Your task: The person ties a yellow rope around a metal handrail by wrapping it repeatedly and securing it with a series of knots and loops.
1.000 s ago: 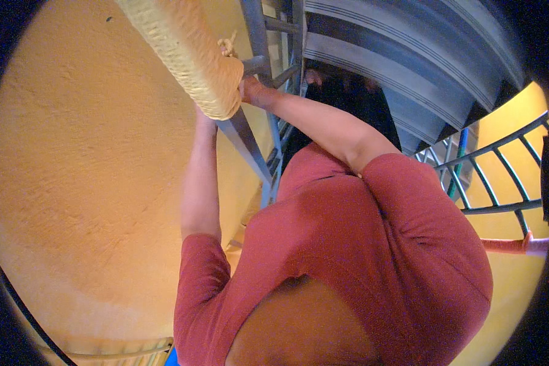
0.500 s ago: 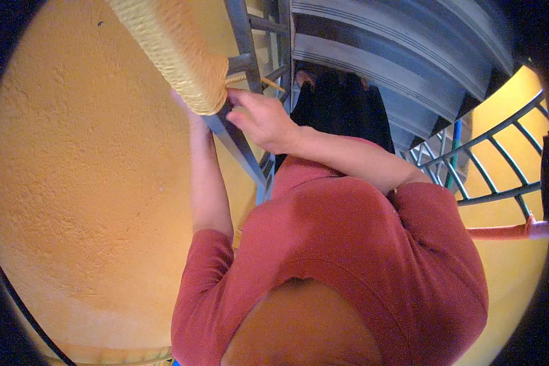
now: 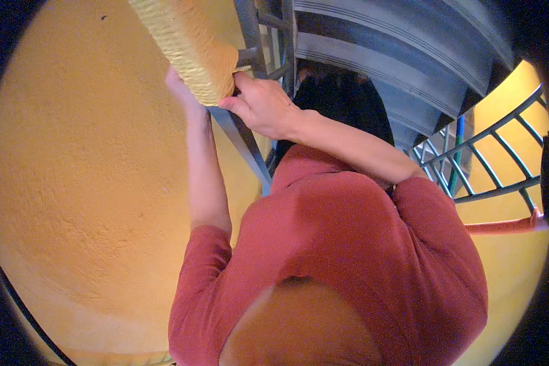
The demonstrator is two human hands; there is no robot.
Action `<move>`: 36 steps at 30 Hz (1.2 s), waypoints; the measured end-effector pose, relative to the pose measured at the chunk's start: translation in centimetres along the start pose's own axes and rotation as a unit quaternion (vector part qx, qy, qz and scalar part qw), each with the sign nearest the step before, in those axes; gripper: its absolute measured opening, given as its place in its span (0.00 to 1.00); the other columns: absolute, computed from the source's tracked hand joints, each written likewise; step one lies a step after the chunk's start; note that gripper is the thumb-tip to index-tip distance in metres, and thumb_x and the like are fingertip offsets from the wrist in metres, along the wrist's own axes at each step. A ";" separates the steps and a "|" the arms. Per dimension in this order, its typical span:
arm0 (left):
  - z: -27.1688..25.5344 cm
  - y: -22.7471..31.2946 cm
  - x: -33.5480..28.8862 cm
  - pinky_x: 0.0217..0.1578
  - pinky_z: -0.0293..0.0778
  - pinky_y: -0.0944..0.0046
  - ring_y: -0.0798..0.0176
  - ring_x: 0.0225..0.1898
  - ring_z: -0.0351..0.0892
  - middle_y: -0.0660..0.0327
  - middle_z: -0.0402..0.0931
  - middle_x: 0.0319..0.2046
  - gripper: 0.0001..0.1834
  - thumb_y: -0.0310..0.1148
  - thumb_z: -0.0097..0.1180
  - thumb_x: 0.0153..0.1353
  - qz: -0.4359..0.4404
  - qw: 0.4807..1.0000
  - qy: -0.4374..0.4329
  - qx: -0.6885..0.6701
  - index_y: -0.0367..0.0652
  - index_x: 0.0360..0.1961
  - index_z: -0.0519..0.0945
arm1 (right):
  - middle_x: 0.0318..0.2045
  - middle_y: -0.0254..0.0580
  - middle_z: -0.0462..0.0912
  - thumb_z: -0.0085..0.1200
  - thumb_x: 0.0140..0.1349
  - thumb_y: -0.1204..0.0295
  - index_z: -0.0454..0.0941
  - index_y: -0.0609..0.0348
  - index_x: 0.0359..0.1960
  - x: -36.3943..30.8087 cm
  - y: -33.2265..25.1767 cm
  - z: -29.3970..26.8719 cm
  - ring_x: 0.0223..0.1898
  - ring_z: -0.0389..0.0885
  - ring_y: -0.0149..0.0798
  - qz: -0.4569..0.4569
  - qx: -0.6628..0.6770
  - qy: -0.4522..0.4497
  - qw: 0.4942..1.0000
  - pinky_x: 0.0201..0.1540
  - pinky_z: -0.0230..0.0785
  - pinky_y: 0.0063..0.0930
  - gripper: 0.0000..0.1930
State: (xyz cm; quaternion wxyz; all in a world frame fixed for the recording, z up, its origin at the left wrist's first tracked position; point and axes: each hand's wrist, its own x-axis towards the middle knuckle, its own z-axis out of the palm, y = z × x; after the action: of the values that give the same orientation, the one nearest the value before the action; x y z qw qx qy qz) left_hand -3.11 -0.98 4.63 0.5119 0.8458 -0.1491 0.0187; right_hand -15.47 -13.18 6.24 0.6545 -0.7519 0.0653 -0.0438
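Note:
A sloping metal handrail (image 3: 243, 137) has thick yellow cord (image 3: 192, 58) wound round its upper part in close, tight turns. My right hand (image 3: 262, 104) is at the lower end of the winding, on the rail's right side. Its fingers are curled against the last turns, and the thumb presses under the edge. My left hand (image 3: 182, 88) reaches up along the wall side and touches the wrapped part from the left. The rail covers its fingers. Below the winding the grey metal is bare.
A rough yellow wall (image 3: 85, 183) runs close along the left. Grey metal bars (image 3: 250, 36) stand beside the rail. Curved stair treads (image 3: 372, 61) lie ahead, and a second railing (image 3: 500, 158) bends along the right, with a red-wrapped rail (image 3: 500, 227) below it.
The wrapped rail sits slightly farther right and higher in view. My right hand has closed in on the winding's edge. The loose cord strand seen earlier beyond it is now mostly hidden.

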 end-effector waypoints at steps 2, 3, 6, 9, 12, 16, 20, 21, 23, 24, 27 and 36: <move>-0.7 1.4 1.3 0.35 0.73 0.67 0.67 0.33 0.77 0.62 0.78 0.33 0.08 0.26 0.48 0.59 -0.112 0.989 -0.004 -0.099 0.34 0.36 0.77 | 0.25 0.61 0.77 0.51 0.58 0.58 0.64 0.70 0.42 -0.4 1.1 0.9 0.29 0.77 0.62 -0.057 -0.001 0.036 0.998 0.32 0.69 0.49 0.24; -1.2 1.9 1.7 0.37 0.74 0.66 0.66 0.34 0.77 0.60 0.79 0.35 0.09 0.27 0.47 0.61 -0.169 0.975 -0.008 -0.145 0.34 0.38 0.76 | 0.25 0.62 0.77 0.52 0.58 0.58 0.63 0.70 0.43 -0.4 1.2 1.4 0.29 0.77 0.62 -0.065 0.027 0.059 0.996 0.32 0.69 0.49 0.24; -2.6 3.1 1.8 0.40 0.75 0.61 0.62 0.38 0.78 0.57 0.77 0.41 0.12 0.29 0.44 0.64 -0.283 0.904 -0.021 -0.319 0.33 0.44 0.73 | 0.26 0.63 0.76 0.52 0.58 0.58 0.62 0.70 0.44 -0.5 1.0 2.9 0.29 0.77 0.63 -0.068 0.096 0.116 0.986 0.31 0.70 0.48 0.25; -4.6 2.1 0.5 0.40 0.76 0.61 0.63 0.39 0.77 0.59 0.76 0.39 0.11 0.33 0.43 0.66 -0.381 0.821 -0.029 -0.424 0.39 0.42 0.73 | 0.26 0.64 0.76 0.53 0.57 0.58 0.60 0.70 0.45 -0.8 0.4 4.0 0.29 0.77 0.63 -0.040 0.122 0.140 0.982 0.31 0.70 0.47 0.26; -5.0 2.2 -0.3 0.40 0.73 0.63 0.66 0.33 0.73 0.65 0.72 0.28 0.07 0.34 0.42 0.66 -0.401 0.771 -0.025 -0.494 0.44 0.36 0.71 | 0.26 0.65 0.76 0.53 0.58 0.57 0.60 0.70 0.45 -0.6 -0.3 4.0 0.29 0.77 0.64 -0.019 0.116 0.141 0.983 0.31 0.70 0.48 0.27; -4.1 4.8 -1.3 0.36 0.69 0.67 0.70 0.26 0.66 0.68 0.62 0.20 0.08 0.35 0.40 0.67 -0.401 0.682 -0.032 -0.612 0.48 0.29 0.67 | 0.30 0.66 0.76 0.50 0.60 0.56 0.61 0.71 0.47 -0.5 -0.8 3.0 0.35 0.76 0.63 0.023 0.102 0.102 0.989 0.36 0.69 0.47 0.27; -4.3 3.8 -1.2 0.28 0.66 0.70 0.72 0.22 0.63 0.69 0.62 0.20 0.10 0.37 0.38 0.67 -0.360 0.584 -0.130 -0.716 0.50 0.27 0.65 | 0.40 0.56 0.78 0.41 0.65 0.53 0.64 0.69 0.51 0.7 2.3 2.8 0.45 0.76 0.51 -0.028 0.264 0.045 0.963 0.48 0.66 0.38 0.27; -4.6 3.5 -1.1 0.26 0.65 0.71 0.73 0.21 0.62 0.69 0.62 0.20 0.11 0.38 0.37 0.68 -0.348 0.547 -0.156 -0.745 0.51 0.27 0.65 | 0.45 0.42 0.78 0.36 0.67 0.52 0.67 0.65 0.53 0.2 2.6 3.2 0.49 0.72 0.35 0.095 0.409 -0.005 0.907 0.55 0.61 0.29 0.26; -4.7 2.7 -0.6 0.24 0.62 0.72 0.73 0.19 0.60 0.69 0.61 0.19 0.11 0.39 0.37 0.68 -0.345 0.675 -0.145 -0.636 0.51 0.27 0.64 | 0.45 0.37 0.77 0.36 0.67 0.52 0.68 0.63 0.53 -0.2 2.7 4.6 0.48 0.71 0.30 0.113 0.525 0.007 0.843 0.56 0.59 0.26 0.26; -4.5 3.8 -1.0 0.23 0.62 0.71 0.73 0.19 0.60 0.70 0.60 0.19 0.11 0.39 0.37 0.68 -0.334 0.670 -0.150 -0.646 0.51 0.27 0.63 | 0.45 0.35 0.77 0.37 0.67 0.52 0.68 0.62 0.53 -0.4 2.8 5.2 0.48 0.70 0.27 0.124 0.584 0.006 0.802 0.57 0.58 0.25 0.25; -4.5 5.2 -1.6 0.23 0.62 0.69 0.72 0.19 0.59 0.70 0.59 0.18 0.11 0.38 0.37 0.68 -0.319 0.693 -0.148 -0.630 0.52 0.27 0.62 | 0.47 0.35 0.77 0.39 0.66 0.50 0.69 0.60 0.52 0.7 3.8 4.6 0.47 0.74 0.29 0.139 0.675 -0.092 0.719 0.53 0.66 0.27 0.26; -5.0 5.8 -1.6 0.25 0.69 0.59 0.65 0.23 0.65 0.70 0.59 0.17 0.11 0.39 0.37 0.67 -0.301 0.790 -0.198 -0.497 0.51 0.27 0.62 | 0.43 0.36 0.79 0.37 0.63 0.44 0.72 0.56 0.51 1.4 3.0 4.4 0.40 0.78 0.31 0.141 0.674 -0.064 0.722 0.45 0.72 0.29 0.29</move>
State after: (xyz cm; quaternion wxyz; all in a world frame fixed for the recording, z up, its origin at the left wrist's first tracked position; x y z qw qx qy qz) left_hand -5.63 1.24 11.71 0.8008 0.4618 0.0263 -0.3805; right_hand -13.55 -9.53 2.59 0.9899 -0.0959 0.0821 0.0651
